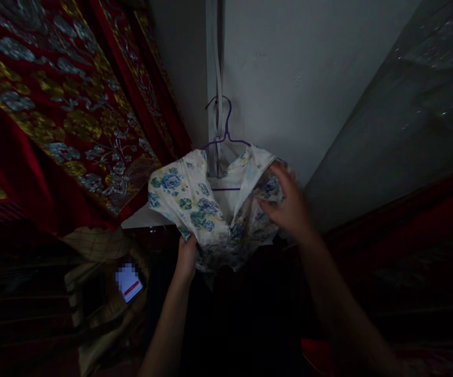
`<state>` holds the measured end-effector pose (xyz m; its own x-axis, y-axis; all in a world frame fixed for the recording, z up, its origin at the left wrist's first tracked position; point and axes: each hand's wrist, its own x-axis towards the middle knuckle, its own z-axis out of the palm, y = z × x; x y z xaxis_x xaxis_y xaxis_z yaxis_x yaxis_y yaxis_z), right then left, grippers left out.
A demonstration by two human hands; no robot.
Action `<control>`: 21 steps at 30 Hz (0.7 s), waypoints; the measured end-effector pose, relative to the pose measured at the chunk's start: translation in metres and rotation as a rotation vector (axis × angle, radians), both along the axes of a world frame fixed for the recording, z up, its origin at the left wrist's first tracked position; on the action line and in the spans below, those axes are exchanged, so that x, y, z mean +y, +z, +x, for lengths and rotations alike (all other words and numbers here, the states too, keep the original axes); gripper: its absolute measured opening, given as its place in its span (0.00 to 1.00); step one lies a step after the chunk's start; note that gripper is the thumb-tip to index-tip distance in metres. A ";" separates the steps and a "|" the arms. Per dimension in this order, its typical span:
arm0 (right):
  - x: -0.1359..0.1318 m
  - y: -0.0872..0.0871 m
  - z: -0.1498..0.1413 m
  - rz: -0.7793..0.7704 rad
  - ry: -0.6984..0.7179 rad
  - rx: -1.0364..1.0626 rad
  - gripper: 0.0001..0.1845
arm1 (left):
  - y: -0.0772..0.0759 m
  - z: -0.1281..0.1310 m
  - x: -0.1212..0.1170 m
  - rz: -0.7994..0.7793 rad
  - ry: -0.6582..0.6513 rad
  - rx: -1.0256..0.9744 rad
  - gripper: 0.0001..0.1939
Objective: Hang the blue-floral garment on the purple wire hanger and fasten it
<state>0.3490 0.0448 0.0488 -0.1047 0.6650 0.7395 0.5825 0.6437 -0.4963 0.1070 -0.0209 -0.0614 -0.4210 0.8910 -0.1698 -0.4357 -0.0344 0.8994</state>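
Observation:
A short white blouse [199, 201] with blue and green flowers hangs on a thin purple hanger [227, 137] in front of me. Its V-shaped neckline faces me, and the hanger's lower bar shows inside the opening. My left hand [188, 257] is closed on the blouse's edge below the sleeve at the left, thumb on top. At the other shoulder, my right hand [291, 207] touches the cloth with thumb and forefinger spread apart; its other fingers are partly hidden and blurred. The blouse's lower hem is lost in shadow.
Red cloth [73, 115] with gold and silver embroidery hangs at the left. Behind the hanger are a pale wall [281, 68] and a white strip [213, 57]. Clear plastic sheeting [418, 99] covers the right side. A lit phone [130, 288] lies at the lower left.

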 end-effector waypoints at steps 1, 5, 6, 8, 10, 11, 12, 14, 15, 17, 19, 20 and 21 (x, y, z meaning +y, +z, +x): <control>-0.008 -0.016 -0.005 -0.059 0.029 0.140 0.31 | -0.003 0.005 -0.005 -0.006 -0.003 -0.025 0.18; -0.040 -0.079 -0.048 -0.516 0.037 0.656 0.17 | -0.003 0.020 -0.018 -0.036 -0.055 -0.024 0.17; -0.047 -0.090 -0.061 -0.598 0.064 0.694 0.20 | -0.001 0.022 -0.021 -0.025 -0.089 -0.024 0.18; -0.057 -0.100 -0.083 -0.668 0.126 0.702 0.21 | 0.005 0.024 -0.026 -0.002 -0.145 -0.053 0.20; -0.064 -0.098 -0.095 -0.658 0.190 0.679 0.20 | 0.011 0.024 -0.032 -0.004 -0.156 -0.094 0.21; -0.066 -0.093 -0.097 -0.650 0.224 0.668 0.20 | 0.014 0.023 -0.035 -0.014 -0.151 -0.103 0.21; -0.068 -0.087 -0.097 -0.649 0.257 0.657 0.19 | 0.015 0.021 -0.038 -0.025 -0.145 -0.098 0.20; -0.072 -0.076 -0.091 -0.661 0.303 0.640 0.18 | 0.014 0.018 -0.043 -0.038 -0.104 -0.033 0.19; -0.074 -0.072 -0.087 -0.669 0.305 0.644 0.17 | 0.013 0.017 -0.046 -0.031 -0.063 0.039 0.19; -0.080 -0.068 -0.081 -0.695 0.279 0.689 0.16 | 0.008 0.016 -0.050 0.043 0.103 0.270 0.22; -0.087 -0.067 -0.077 -0.727 0.253 0.760 0.15 | 0.005 0.019 -0.054 0.203 0.320 0.551 0.29; -0.090 -0.066 -0.076 -0.741 0.250 0.788 0.15 | 0.004 0.022 -0.055 0.288 0.409 0.676 0.31; -0.092 -0.066 -0.076 -0.751 0.253 0.805 0.15 | 0.004 0.026 -0.056 0.355 0.465 0.781 0.33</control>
